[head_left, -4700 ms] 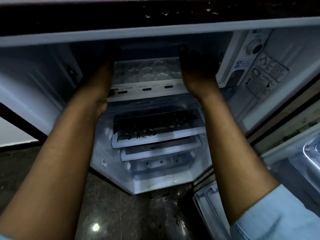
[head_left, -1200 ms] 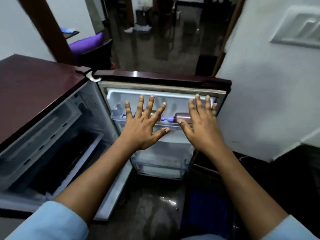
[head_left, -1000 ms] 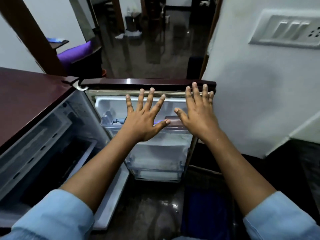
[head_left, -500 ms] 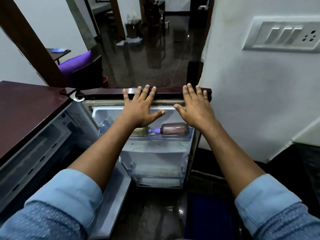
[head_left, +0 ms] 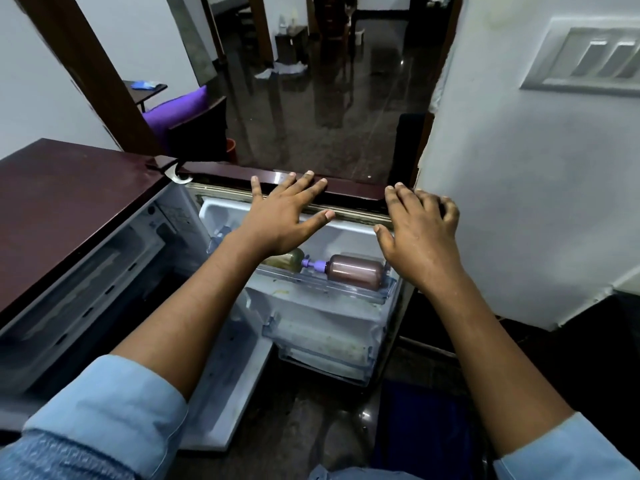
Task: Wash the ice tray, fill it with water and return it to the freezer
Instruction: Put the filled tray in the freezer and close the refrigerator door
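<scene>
Final step, judged: left hand [head_left: 284,216] flat, fingers straight, on top edge of the open fridge door [head_left: 353,192]; right hand [head_left: 420,237] at its corner, fingers bent, blurred, grip undetermined; ice tray not in view; next, swing door shut.

The fridge top [head_left: 69,202] at nine o'clock is glossy maroon. The door shelves [head_left: 346,296] are clear plastic. The floor [head_left: 311,116] at twelve o'clock is polished and reflective. The wall [head_left: 519,202] is matt.
</scene>
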A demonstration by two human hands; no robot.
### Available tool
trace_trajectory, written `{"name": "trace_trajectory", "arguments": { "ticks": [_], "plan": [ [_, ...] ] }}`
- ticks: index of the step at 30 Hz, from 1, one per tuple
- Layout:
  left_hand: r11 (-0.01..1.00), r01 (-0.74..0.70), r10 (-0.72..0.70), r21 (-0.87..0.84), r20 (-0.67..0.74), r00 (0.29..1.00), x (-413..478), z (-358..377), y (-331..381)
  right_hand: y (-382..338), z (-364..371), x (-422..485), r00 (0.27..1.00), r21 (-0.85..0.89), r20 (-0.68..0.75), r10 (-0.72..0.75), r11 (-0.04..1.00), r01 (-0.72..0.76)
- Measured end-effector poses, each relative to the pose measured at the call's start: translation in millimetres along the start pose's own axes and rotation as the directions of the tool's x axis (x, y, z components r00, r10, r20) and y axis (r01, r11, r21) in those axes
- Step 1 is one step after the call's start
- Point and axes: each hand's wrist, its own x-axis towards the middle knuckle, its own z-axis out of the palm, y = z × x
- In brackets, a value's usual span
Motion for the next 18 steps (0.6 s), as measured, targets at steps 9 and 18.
{"name": "trace_trajectory", "arguments": {
  "ticks": [9,18],
  "plan": [
    [0.991,0.027,-0.028,-0.134,-0.007,1.000,-50.0,-8.2,-5.5,-17.6,-22.4,-53.0,0.985,0.007,-0.074,-0.157,0.987,0.158],
    [0.970,0.054,-0.047,-0.237,0.036,0.998,-100.4,-25.5,-17.9,-43.0,-36.4,-107.5,0.934,0.098,0.061,-0.352,0.933,0.346]
  ]
}}
